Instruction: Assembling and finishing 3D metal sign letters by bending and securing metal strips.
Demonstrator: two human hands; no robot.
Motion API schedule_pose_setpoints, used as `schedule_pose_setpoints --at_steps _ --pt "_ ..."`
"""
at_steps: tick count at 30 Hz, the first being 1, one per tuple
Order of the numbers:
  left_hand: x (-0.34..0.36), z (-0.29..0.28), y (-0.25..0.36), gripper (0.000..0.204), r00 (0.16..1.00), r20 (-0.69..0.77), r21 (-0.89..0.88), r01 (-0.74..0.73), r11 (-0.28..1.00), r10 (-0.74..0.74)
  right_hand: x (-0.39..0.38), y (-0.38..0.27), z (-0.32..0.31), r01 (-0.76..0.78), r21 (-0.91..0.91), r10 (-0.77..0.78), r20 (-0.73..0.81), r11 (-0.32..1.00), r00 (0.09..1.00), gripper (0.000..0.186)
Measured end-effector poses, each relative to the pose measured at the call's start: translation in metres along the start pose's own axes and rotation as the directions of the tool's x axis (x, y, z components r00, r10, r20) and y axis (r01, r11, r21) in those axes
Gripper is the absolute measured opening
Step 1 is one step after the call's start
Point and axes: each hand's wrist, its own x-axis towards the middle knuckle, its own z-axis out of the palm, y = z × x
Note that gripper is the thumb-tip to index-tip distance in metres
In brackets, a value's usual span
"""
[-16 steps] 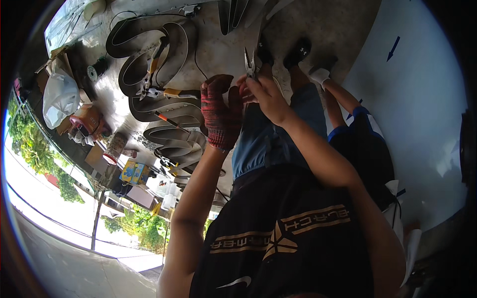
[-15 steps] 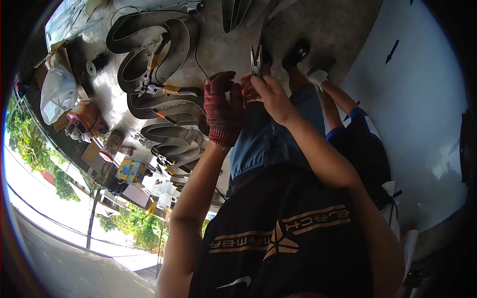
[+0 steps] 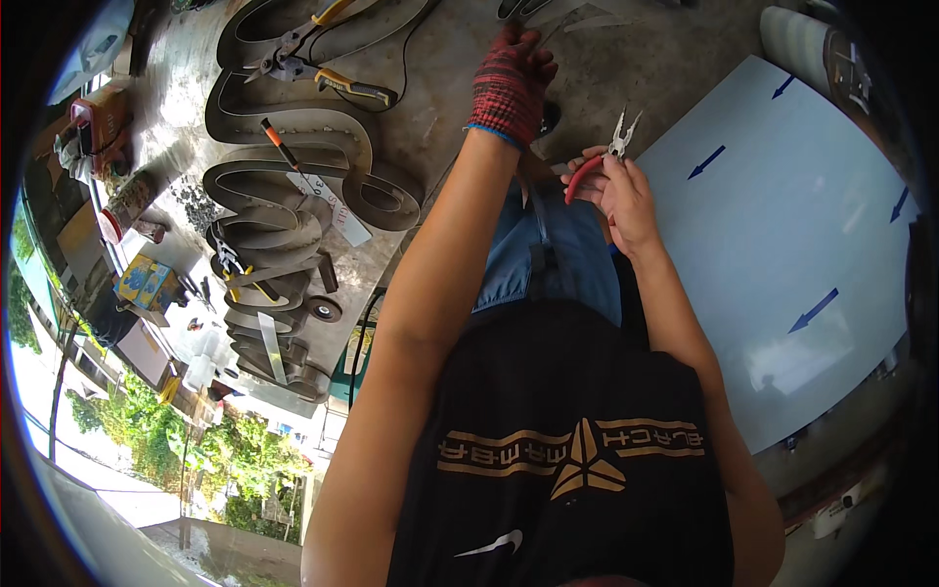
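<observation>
My left hand (image 3: 511,78), in a red and black knit glove, reaches up to the top middle, fingers curled beside a thin metal strip (image 3: 572,22); what they hold is hard to make out. Lower and to the right, my bare right hand (image 3: 626,201) grips red-handled pliers (image 3: 587,174), thumb on top, jaws pointing up and slightly apart. To the left of my gloved hand lie serpentine bent metal strips (image 3: 377,196) on the worktop (image 3: 171,68), with yellow-handled snips (image 3: 357,86) and an orange-tipped tool (image 3: 276,137) on them.
A large pale blue sheet (image 3: 782,235) with blue arrows fills the right. Down the left are a printed box (image 3: 147,284), a red container (image 3: 103,122), plastic bags and a small dark disc (image 3: 324,309). Beyond them, greenery shows in bright light.
The view has shifted. My left hand has moved up and right, and my right hand with the pliers has moved right. The co-worker's legs, visible earlier, are now mostly out of sight.
</observation>
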Motion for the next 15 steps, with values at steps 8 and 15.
schedule_pose_setpoints --at_steps 8,15 --pt "0.002 -0.012 -0.002 0.039 0.991 0.135 -0.22 0.042 0.975 -0.013 -0.016 -0.008 0.004 -0.015 -0.178 0.031 0.085 0.984 0.996 0.032" --pt "-0.098 -0.044 -0.01 0.049 0.978 0.184 0.579 -0.191 0.793 0.101 -0.006 -0.032 0.018 -0.014 -0.524 0.085 0.111 0.851 0.99 0.027"
